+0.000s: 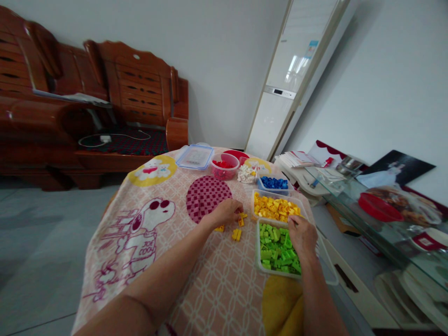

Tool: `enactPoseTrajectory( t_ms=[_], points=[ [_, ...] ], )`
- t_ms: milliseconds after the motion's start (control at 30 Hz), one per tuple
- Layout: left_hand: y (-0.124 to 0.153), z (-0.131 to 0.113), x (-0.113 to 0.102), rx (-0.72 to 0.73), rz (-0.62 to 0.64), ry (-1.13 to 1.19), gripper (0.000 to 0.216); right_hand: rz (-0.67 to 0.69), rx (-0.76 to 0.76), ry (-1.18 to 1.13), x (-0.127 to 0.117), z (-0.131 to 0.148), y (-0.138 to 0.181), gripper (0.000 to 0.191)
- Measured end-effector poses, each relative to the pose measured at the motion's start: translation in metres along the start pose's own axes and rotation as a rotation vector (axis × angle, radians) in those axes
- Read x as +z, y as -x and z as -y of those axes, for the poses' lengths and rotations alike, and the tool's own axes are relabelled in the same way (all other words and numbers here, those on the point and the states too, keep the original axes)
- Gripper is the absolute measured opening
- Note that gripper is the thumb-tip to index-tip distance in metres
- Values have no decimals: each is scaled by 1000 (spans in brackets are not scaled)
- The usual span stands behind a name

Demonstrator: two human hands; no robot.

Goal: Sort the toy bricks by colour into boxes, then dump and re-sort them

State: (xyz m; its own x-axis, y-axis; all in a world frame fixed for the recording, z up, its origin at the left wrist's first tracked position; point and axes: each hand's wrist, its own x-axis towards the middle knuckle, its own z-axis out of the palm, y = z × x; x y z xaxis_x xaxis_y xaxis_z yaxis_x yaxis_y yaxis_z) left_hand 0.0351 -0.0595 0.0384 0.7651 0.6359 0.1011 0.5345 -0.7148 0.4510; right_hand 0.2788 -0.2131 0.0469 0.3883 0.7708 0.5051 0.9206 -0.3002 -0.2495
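A: Largest first?
B: Round table draped in a pink patterned cartoon blanket [157, 242], carved red-brown wooden sofa [87, 102] behind it, tall white standing air conditioner [280, 93] leaning into the right corner.

A: Containers?
B: Clear rectangular plastic tub of green building bricks [276, 247] nearest, on the right edge of the table. Clear tub of yellow bricks [275, 207] touching its far side. Small tub of blue bricks [275, 183] beyond that. Round clear bowl of red bricks [224, 168] and flat clear lid with blue clips [195, 156] at the far rim; loose pile of white bricks [247, 173] between bowl and blue tub.

A: Hands?
B: Left hand [226, 212] palm down on the blanket, fingers curled narrow over the loose yellow bricks [238, 228]; a few poking out just past the fingertips, others lying just below the hand. Grip on any single piece: cannot tell.
Right hand [303, 235] resting over the green tub's right side, fingers bent down among the green pieces at the yellow tub's border. Anything pinched: cannot tell.
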Motion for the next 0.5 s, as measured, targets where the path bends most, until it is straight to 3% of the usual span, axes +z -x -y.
enactPoseTrajectory(
  t_ms=[333, 500],
  points=[
    [1, -6, -6, 5, -130, 66, 30, 0, -23, -4, 2, -2, 0, 31],
    [1, -15, -7, 4, -224, 256, 36, -1, -19, 9, 1, -1, 0, 31]
  ],
)
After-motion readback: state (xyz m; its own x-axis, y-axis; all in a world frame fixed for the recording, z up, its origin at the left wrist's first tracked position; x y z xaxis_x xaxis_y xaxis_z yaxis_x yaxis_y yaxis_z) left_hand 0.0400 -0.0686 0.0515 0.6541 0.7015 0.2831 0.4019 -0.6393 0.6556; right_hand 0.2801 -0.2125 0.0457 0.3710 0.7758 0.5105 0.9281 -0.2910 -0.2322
